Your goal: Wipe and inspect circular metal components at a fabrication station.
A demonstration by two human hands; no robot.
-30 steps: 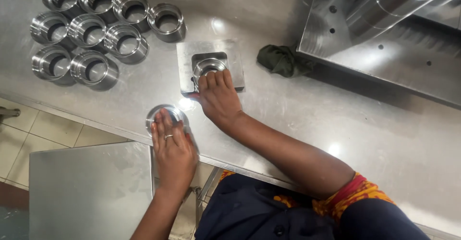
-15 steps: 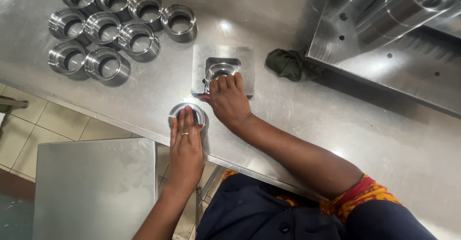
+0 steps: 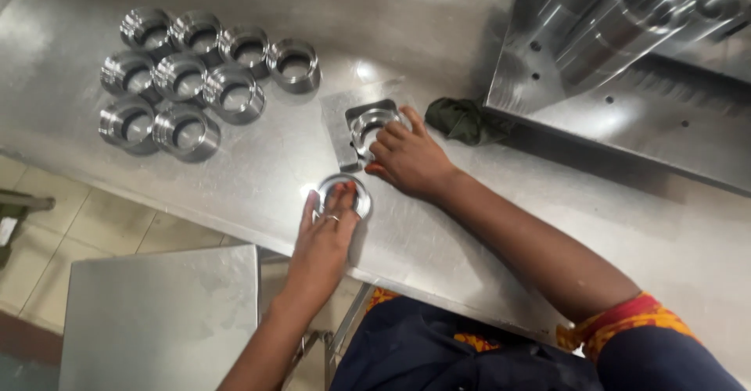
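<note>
- Your left hand (image 3: 325, 238) lies flat over a ring (image 3: 343, 196) near the table's (image 3: 438, 242) front edge, just in front of the square block (image 3: 368, 131); fingers spread across the rim, pinning it rather than pinching it, as far as I can see.
- Your right hand (image 3: 411, 159) rests on the block's right side, fingers curled onto the round part (image 3: 368, 121) seated in its recess. I can't tell whether the fingertips grip it or only press on it.
- The block sits flat on the table, recess up, so the part stays put under your fingers, I'd judge.
- Left of the block and further back, nine more rings (image 3: 195, 78) stand bore-up in a tight cluster, touching one another, well apart from both hands. It looks like a stock pile kept within reach.
- Just right of the block, beside your right hand, lies a crumpled dark green rag (image 3: 467, 120).
- Right of the rag, a large polished fixture (image 3: 618, 62) with drilled holes fills the far right corner.
- In front of the block, below the table edge, a plain steel box (image 3: 156, 321) stands on the tiled floor (image 3: 94, 227).
- Packages, labels, signs: none show anywhere here, only bare metal and cloth.
</note>
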